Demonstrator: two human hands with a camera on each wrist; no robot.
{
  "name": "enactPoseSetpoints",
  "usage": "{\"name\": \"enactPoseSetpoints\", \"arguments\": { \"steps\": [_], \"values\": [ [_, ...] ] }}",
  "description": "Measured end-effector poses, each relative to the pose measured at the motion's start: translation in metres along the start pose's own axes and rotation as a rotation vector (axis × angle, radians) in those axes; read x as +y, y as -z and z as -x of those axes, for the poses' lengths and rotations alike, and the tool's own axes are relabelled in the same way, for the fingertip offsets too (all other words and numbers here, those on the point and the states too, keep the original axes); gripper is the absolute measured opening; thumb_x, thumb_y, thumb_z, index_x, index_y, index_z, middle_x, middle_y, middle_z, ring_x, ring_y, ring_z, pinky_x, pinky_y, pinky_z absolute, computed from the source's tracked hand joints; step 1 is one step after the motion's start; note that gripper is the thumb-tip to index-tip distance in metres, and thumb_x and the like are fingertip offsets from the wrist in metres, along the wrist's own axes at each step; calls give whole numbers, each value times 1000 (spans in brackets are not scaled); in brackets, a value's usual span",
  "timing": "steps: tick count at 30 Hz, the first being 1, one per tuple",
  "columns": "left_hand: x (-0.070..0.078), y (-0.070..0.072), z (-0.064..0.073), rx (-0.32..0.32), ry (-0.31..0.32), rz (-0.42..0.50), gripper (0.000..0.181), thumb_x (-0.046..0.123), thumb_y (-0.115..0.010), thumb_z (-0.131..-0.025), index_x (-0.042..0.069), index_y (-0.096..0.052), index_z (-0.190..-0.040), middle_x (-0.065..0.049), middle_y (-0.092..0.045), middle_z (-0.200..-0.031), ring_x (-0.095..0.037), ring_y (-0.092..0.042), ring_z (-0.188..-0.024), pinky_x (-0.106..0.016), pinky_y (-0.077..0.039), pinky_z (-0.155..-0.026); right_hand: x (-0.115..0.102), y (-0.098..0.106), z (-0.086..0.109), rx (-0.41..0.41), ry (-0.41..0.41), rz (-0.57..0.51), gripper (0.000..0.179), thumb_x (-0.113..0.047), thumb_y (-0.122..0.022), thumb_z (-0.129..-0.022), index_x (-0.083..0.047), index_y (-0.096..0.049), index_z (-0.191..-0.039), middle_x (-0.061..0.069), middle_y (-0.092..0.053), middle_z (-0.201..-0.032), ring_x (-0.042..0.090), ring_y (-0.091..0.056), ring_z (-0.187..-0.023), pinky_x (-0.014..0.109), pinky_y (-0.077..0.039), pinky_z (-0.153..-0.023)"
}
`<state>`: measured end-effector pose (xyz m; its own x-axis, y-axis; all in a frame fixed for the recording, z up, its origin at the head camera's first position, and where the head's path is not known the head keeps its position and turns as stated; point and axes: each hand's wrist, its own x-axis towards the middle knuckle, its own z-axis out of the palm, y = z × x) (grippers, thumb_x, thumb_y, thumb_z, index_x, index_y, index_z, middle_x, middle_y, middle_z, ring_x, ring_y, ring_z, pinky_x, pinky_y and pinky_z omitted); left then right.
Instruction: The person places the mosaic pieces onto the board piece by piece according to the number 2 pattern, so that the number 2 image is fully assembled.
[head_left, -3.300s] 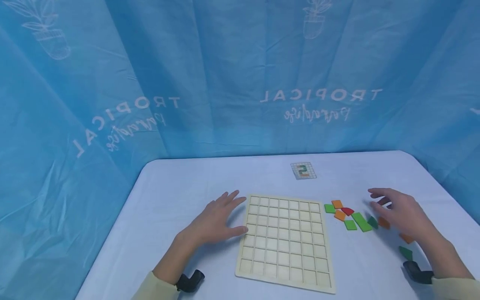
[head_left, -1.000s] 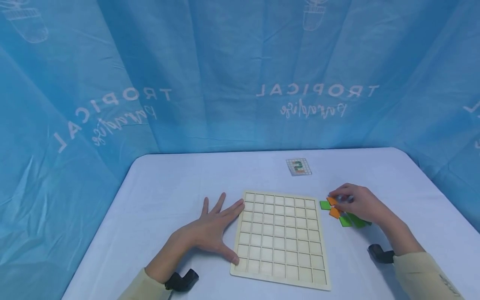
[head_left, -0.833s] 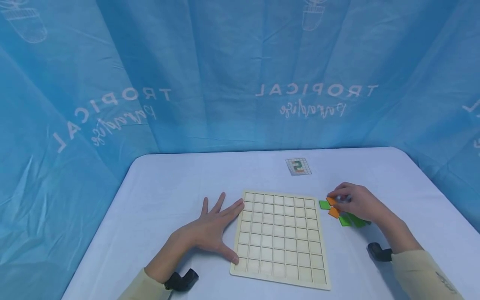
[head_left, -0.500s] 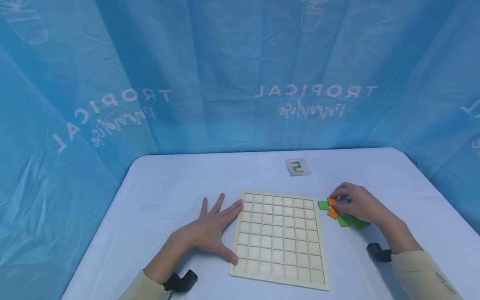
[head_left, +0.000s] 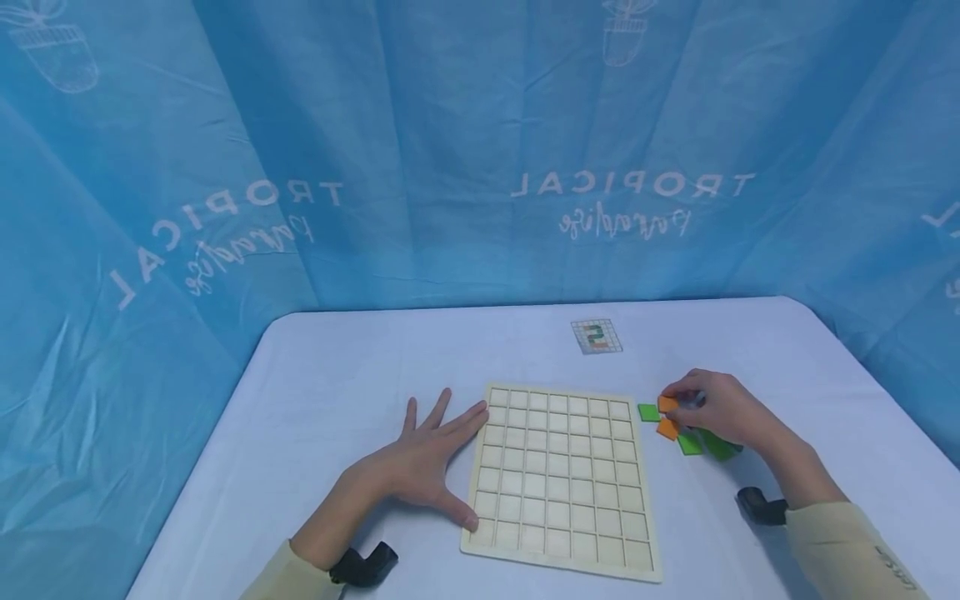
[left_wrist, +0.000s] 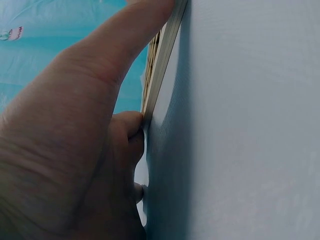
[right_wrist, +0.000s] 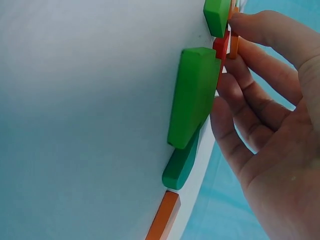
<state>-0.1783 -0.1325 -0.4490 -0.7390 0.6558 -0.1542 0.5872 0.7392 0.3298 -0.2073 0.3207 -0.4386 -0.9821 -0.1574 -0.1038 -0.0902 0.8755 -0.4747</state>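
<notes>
My left hand (head_left: 416,467) lies with fingers spread at the left side of a pale grid board (head_left: 558,479), fingertips and thumb touching its edge. In the left wrist view, the thumb meets the board's side (left_wrist: 162,65). To the right of the board, my right hand (head_left: 720,408) pinches an orange square tile (head_left: 667,403) between thumb and forefinger, low over the table. Close by lie another orange tile (head_left: 667,429), a green square tile (head_left: 648,412) and a second green square (head_left: 689,444). The hand partly covers a long green tile (head_left: 720,447).
A small card (head_left: 597,336) with a gridded pattern lies behind the board. In the right wrist view, a red tile (right_wrist: 221,44), a dark green tile (right_wrist: 180,165) and another orange piece (right_wrist: 164,215) line up along the table. A blue curtain (head_left: 450,167) hangs behind the table.
From 3.3 seconds ago, my right hand has moved left onto the orange tile and my left hand has spread along the board's edge. Over the last second the orange tile has turned slightly.
</notes>
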Motion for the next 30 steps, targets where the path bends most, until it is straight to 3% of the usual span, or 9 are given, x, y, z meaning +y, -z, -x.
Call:
{"name": "enactPoseSetpoints", "arguments": {
  "steps": [13,30],
  "values": [
    [-1,-2,1,14,6,-18,134,92,-58,-49,28,-9,-156,16,1,-159,-32,13,-143,-67,13,-103,-14,-2,-2,-4,28,-100,31,-21,-76,-80,-12,-72,-109,1,-65,-102,20,-55,-82,32,-51,-62],
    [1,-1,-1,2,10,-22,135,93,-58,-48,28,-9,-156,16,2,-159,-32,14,-143,-66,13,-103,-43,-12,-6,16,153,-132,25,-25,-76,-82,-21,-73,-107,-8,-63,-98,16,-55,-90,38,-47,-80]
  ]
}}
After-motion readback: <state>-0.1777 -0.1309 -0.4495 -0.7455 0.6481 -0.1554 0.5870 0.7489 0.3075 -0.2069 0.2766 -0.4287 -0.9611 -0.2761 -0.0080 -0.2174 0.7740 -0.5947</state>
